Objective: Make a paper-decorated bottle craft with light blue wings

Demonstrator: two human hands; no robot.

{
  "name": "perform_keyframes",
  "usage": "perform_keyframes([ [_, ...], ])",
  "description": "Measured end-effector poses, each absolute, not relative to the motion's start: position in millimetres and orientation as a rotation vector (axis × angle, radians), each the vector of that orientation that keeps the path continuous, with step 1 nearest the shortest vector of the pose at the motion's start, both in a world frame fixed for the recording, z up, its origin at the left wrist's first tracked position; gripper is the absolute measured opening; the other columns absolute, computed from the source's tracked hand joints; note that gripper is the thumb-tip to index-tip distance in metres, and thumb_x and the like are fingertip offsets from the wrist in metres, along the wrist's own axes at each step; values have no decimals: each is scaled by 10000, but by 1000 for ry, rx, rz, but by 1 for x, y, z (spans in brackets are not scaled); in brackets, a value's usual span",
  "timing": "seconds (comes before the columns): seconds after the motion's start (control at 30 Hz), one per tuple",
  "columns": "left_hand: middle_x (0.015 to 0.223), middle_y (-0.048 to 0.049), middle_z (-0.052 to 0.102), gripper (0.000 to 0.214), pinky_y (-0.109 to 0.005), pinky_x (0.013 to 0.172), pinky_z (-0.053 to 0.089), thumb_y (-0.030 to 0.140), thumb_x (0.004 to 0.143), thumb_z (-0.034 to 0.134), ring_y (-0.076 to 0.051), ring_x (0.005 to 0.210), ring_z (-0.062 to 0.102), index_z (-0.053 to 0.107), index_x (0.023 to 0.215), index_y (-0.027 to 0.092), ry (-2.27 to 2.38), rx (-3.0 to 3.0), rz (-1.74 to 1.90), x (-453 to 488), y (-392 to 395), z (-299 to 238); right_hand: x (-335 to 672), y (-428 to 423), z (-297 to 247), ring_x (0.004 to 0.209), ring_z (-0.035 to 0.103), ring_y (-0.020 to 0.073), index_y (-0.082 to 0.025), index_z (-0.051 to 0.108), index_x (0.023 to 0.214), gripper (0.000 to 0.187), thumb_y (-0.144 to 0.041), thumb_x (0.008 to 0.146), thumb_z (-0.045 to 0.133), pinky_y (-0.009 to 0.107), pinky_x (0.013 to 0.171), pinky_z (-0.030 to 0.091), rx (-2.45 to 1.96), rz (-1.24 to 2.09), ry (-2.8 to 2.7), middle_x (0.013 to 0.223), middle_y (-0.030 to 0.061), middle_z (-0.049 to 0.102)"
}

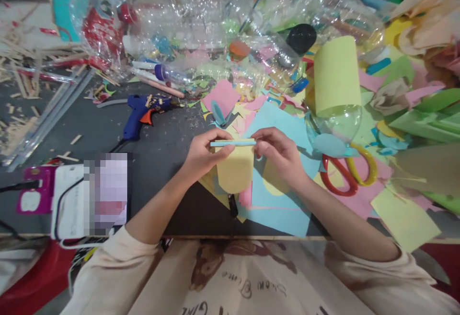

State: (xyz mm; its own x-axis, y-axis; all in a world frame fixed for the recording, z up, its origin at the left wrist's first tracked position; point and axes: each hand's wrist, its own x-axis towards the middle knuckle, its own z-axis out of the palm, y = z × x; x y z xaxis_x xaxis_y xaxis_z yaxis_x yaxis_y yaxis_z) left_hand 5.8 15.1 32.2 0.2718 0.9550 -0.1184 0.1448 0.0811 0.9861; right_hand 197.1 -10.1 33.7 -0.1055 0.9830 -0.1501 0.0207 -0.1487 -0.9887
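Note:
My left hand (pixel 203 154) and my right hand (pixel 278 154) pinch the two ends of a thin light-blue paper strip (pixel 233 143) along the top edge of a yellow paper piece (pixel 235 171) with a rounded lower end. Both hands have fingers closed on it, held just above the dark table (pixel 158 152). Beneath lie a light-blue paper sheet (pixel 280 204) and pink and yellow scraps.
A blue glue gun (pixel 143 113) lies left of centre. Red-and-yellow scissors (pixel 347 171) rest at right, beside a clear bottle part wrapped in yellow paper (pixel 336 89). Clear plastic bottles (pixel 215 27) crowd the back. Wooden sticks (pixel 21 80) lie at left. Coloured paper (pixel 424 118) is heaped at right.

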Motion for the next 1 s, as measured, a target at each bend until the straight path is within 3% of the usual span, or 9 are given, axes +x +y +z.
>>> perform_keyframes([
  [0.13,727,-9,657,185,-230,586,439,376,739,679,-139,669,578,642,735,195,1134,1460,833,7,14,34,184,-10,28,666,539,132,-229,603,889,484,-657,700,726,271,584,455,-1285,1395,-1245,791,-3,597],
  [0.23,734,-7,665,141,-235,616,449,338,755,662,-140,685,591,646,737,199,1120,1519,856,7,13,33,180,-10,21,611,508,114,-221,597,811,459,-640,689,742,258,547,425,-1280,1395,-1193,730,-19,586],
  [0.53,882,-55,761,219,-213,575,490,392,755,702,-167,756,675,745,844,196,1144,1370,789,5,12,28,184,-10,15,625,516,124,-215,624,774,408,-590,695,761,275,577,431,-1313,1370,-1203,741,-1,622],
  [1.0,761,-24,755,201,-190,469,383,369,723,730,-101,583,582,766,779,179,1198,1389,775,4,14,32,185,-10,13,627,590,119,-207,678,741,267,-448,718,791,258,580,474,-1234,1373,-1176,701,-6,670],
])
